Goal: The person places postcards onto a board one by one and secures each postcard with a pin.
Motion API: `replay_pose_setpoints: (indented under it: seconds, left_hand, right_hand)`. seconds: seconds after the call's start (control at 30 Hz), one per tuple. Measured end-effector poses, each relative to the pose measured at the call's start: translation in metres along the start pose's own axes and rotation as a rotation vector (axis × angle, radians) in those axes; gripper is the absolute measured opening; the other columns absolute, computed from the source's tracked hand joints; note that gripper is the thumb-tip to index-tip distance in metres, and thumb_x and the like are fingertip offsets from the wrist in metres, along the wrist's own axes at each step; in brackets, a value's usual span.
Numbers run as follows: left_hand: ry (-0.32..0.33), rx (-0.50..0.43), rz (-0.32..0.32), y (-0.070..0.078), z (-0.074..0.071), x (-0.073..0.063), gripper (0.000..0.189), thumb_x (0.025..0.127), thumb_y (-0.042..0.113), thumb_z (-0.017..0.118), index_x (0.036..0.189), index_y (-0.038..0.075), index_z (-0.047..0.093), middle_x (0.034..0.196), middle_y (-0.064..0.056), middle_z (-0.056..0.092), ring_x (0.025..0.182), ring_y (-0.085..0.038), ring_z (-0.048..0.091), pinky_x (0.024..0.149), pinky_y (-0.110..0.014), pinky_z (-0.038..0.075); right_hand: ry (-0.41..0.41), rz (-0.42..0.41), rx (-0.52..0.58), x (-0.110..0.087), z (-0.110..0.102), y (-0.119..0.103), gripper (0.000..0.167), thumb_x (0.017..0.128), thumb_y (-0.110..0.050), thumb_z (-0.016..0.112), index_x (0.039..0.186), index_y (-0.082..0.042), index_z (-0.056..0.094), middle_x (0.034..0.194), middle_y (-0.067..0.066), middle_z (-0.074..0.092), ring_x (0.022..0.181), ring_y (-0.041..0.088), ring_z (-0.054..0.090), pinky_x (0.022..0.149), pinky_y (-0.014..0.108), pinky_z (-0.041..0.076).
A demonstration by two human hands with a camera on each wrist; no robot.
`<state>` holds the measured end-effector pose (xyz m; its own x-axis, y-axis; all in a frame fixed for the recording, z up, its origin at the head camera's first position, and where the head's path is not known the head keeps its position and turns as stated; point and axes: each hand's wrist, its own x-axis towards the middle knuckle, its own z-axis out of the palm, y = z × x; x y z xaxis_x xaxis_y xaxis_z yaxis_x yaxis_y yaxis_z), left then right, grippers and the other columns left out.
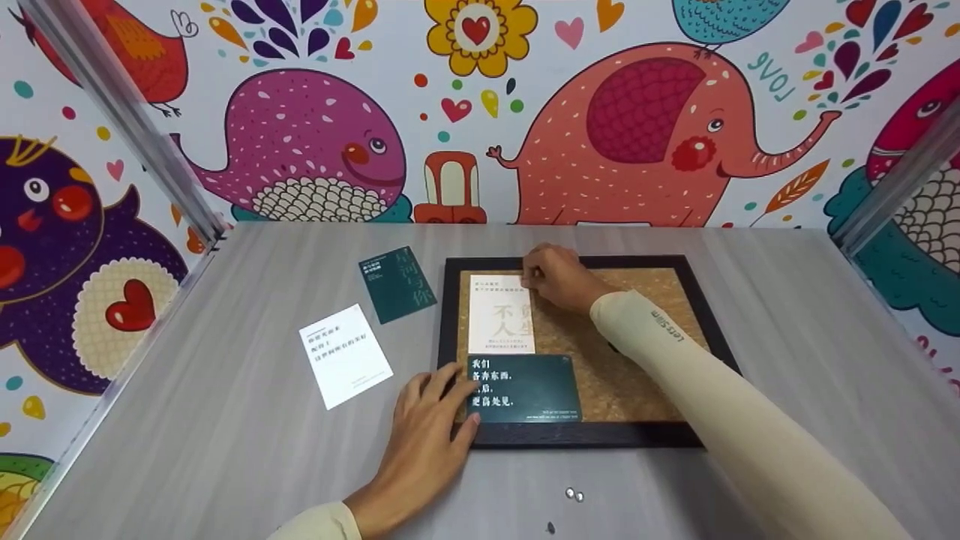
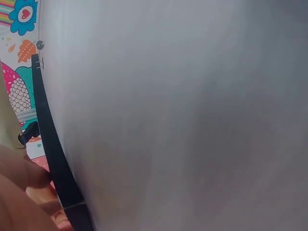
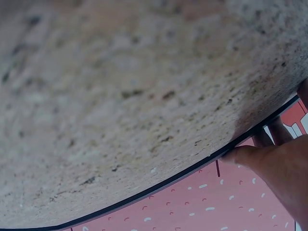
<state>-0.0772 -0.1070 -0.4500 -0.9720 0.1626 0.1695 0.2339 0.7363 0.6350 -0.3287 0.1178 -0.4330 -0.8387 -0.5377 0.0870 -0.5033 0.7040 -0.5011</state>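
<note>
A black-framed cork board (image 1: 622, 300) lies on the table. Within its frame, a white card (image 1: 502, 315) with gold and dark print sits at the upper left, above a dark green card (image 1: 525, 388) with white writing. My left hand (image 1: 431, 431) is spread at the lower left, its fingertips on the frame and the green card's left edge. My right hand (image 1: 562, 277), fingers bent, works at the white card's upper right corner. Its thumb is low against the board in the right wrist view; I cannot tell what its fingertips hold.
Left of the board lie another dark green card (image 1: 397, 285) and another white card (image 1: 346, 356). Small shiny thumbtacks (image 1: 574, 495) and a darker one (image 1: 550, 527) lie near the table's front. A wall with cartoon animals (image 1: 480, 112) stands behind the table (image 1: 225, 420).
</note>
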Motion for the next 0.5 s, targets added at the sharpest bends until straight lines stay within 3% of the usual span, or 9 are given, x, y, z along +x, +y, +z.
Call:
replay_pose_setpoints:
  seconds: [0.33,0.5]
  left_hand:
    - [0.021,0.070,-0.001,0.0006,-0.0021,0.0061,0.034,0.100,0.013,0.080,0.134,0.010,0.077,0.157,-0.013,0.060,0.135,-0.037,0.047,0.106,-0.075,0.032]
    - [0.025,0.068,0.015,0.0015,-0.0039,0.0086,0.035,0.098,0.011,0.082,0.132,0.005,0.077,0.154,-0.016,0.061,0.132,-0.038,0.050,0.102,-0.072,0.033]
  right_hand:
    - [-0.019,0.047,0.009,-0.0005,-0.0005,-0.0016,0.009,0.105,-0.005,0.075,0.103,-0.008,0.083,0.116,0.011,0.071,0.107,0.028,0.063,0.101,0.043,0.060]
    - [-0.005,0.017,0.021,-0.0014,-0.0003,-0.0018,0.010,0.105,-0.003,0.074,0.098,-0.006,0.081,0.110,0.011,0.072,0.103,0.028,0.062,0.104,0.047,0.054]
